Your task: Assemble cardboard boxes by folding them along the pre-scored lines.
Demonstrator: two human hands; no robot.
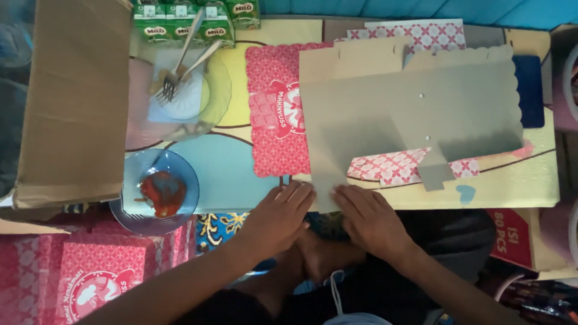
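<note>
At the far left a large brown corrugated cardboard box stands open, and near it, below, lies a stack of red patterned printed cartons. Just right of the box, a clear glass plate carries a metal fork and spoon, with green drink cartons beyond it at the far edge. Nearer, a blue glass bowl holds red sauce.

In the middle, a flat red patterned box blank lies on the colourful low table. The left hand rests flat, fingers spread and extended, its fingertips touching the near left corner of the grey unfolded cardboard box blank — plain side up, scalloped along its far and right edges. That blank stretches away from both hands, far and to the right, overlapping the red one. The right hand also lies open, palm down, fingertips pressing the same near corner flap; neither hand is closed around anything.

At the near right sits a red printed package.
</note>
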